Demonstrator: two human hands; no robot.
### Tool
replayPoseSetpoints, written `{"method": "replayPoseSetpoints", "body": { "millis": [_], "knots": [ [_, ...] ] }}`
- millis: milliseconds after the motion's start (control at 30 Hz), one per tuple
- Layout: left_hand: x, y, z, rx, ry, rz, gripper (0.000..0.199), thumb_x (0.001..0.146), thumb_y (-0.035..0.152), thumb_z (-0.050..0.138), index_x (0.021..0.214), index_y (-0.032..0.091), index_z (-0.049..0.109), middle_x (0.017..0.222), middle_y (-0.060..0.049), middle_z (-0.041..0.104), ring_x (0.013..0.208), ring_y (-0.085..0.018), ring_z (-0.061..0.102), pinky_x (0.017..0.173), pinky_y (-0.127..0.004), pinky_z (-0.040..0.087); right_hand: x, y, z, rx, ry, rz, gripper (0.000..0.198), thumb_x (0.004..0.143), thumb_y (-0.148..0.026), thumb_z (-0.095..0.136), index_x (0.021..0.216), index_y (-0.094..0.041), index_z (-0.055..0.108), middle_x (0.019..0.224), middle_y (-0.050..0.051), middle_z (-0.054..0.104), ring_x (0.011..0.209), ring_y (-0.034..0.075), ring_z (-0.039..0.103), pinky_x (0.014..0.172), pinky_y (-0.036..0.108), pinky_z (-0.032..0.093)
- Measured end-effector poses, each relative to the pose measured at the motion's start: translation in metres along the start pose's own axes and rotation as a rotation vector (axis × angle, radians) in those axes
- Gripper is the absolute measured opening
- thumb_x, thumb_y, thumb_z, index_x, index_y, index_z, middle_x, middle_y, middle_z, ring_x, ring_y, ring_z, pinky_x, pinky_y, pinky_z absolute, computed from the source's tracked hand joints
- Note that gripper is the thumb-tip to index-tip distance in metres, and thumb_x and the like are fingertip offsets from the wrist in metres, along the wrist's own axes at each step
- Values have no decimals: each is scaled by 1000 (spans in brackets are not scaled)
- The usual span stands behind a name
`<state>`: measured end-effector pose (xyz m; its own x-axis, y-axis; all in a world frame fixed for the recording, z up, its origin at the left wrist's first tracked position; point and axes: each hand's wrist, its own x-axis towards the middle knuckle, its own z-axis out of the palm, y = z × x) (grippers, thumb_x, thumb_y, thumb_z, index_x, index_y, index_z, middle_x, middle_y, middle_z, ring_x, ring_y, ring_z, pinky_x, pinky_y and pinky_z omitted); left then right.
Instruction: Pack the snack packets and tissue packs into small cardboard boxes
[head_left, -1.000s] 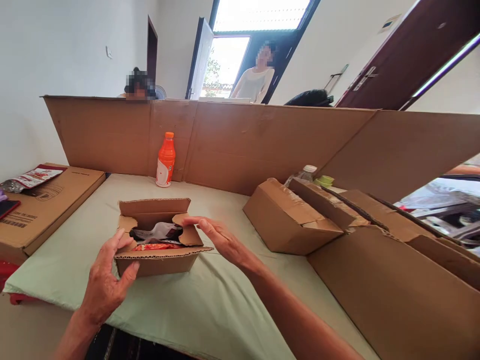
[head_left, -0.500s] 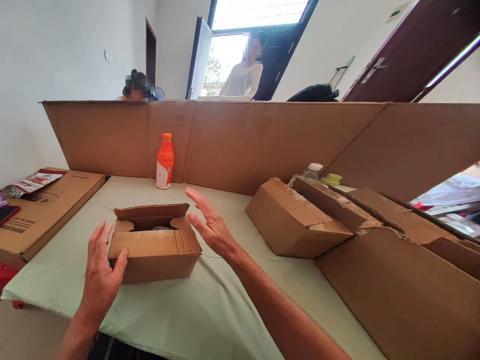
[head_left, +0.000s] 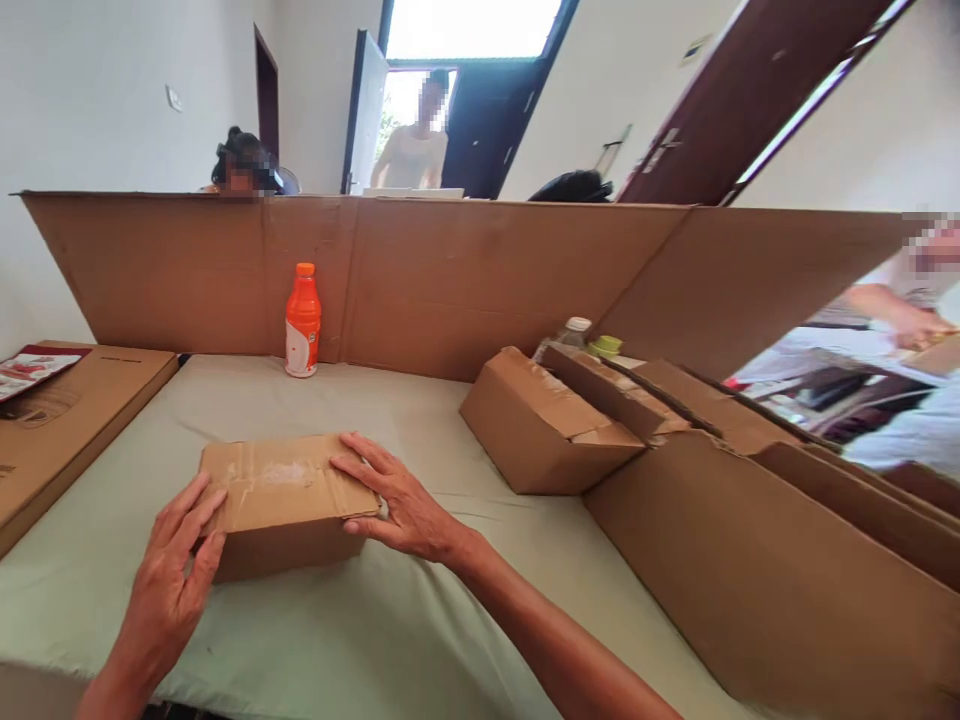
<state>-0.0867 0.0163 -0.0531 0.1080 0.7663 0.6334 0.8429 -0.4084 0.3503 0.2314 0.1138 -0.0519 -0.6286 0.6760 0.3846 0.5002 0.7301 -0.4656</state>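
A small cardboard box (head_left: 289,505) stands on the pale green cloth (head_left: 390,610), its top flaps folded down and a strip of clear tape on top. My left hand (head_left: 174,565) grips its left end, fingers over the edge and thumb at the front corner. At the right end, my right hand (head_left: 394,500) lies with its fingers on the top flap and its thumb by the front edge. What is inside the box is hidden. Behind it an orange bottle (head_left: 303,322) stands upright.
A cardboard screen (head_left: 465,285) runs along the back. To the right are a tilted box (head_left: 551,425) and a large open carton (head_left: 765,570), with a clear bottle (head_left: 576,330) behind. A flat carton (head_left: 97,420) lies at left. Other people are beyond the screen.
The box's raised flap has been folded down, covering the opening. My right hand came from beside the box onto its right end. The view has shifted right, bringing another person in.
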Motion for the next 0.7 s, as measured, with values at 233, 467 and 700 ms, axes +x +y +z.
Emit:
{"method": "replayPoseSetpoints", "body": {
  "millis": [233, 467, 700],
  "knots": [
    [-1, -21, -14, 76, 23, 83, 41, 98, 41, 52, 138, 31, 56, 146, -6, 60, 125, -29, 65, 94, -43, 63, 17, 4, 5, 94, 22, -41, 82, 88, -66, 63, 155, -21, 42, 164, 20, 33, 152, 30, 33, 123, 51, 30],
    [7, -28, -10, 96, -19, 221, 42, 95, 41, 54, 136, 33, 57, 143, -3, 63, 121, -28, 68, 87, -39, 65, -24, -22, -5, -59, 161, -21, 76, 88, -64, 64, 144, -14, 54, 155, 23, 47, 140, 33, 47, 114, 50, 44],
    [44, 56, 44, -107, -169, 511, 41, 98, 28, 50, 139, 26, 54, 146, -7, 61, 125, -22, 66, 96, -31, 60, -151, -45, -43, -376, 356, 200, 64, 96, -56, 58, 144, -15, 52, 150, 19, 53, 135, 30, 53, 106, 42, 51]
  ]
}}
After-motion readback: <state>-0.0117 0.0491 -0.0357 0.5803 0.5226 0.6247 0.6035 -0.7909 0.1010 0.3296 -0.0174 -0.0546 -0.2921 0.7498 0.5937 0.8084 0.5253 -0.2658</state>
